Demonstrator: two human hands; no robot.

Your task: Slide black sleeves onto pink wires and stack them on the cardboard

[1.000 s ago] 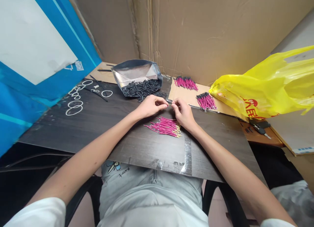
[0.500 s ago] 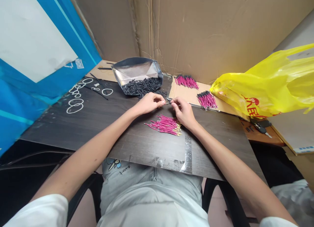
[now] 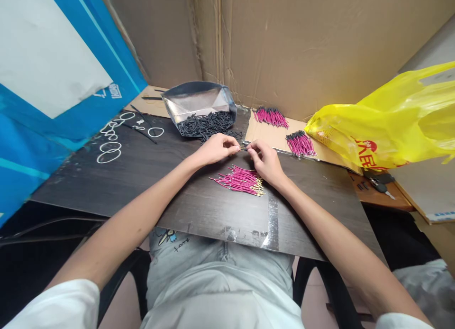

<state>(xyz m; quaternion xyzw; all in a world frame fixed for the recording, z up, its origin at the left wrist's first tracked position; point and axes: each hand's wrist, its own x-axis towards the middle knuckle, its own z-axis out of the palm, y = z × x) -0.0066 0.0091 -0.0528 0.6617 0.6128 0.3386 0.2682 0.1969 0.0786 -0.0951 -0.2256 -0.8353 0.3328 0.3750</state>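
My left hand (image 3: 219, 148) is pinched at the table's back middle, with thin metal-tipped wires (image 3: 242, 149) poking from its fingertips. Facing it, fingertips almost meeting, my right hand (image 3: 265, 159) pinches a small dark piece that looks like a short black tube; the fingers partly hide it. Just below both hands lies a bundle of pink wires (image 3: 238, 179) with gold-coloured ends to the right. Behind my left hand, an open silvery bag (image 3: 199, 104) holds many short black tubes (image 3: 206, 124), some spilled at its mouth.
On a cardboard sheet (image 3: 277, 138) at the back right lie two piles of pink wires with black ends, one the far pile (image 3: 270, 117), one the nearer pile (image 3: 300, 143). A yellow plastic bag (image 3: 384, 125) stands right. White rings (image 3: 109, 152) lie left; keys (image 3: 380, 186) lie far right.
Both hands stay in nearly the same place, with only a slight shift at the fingertips. The view has moved very slightly.
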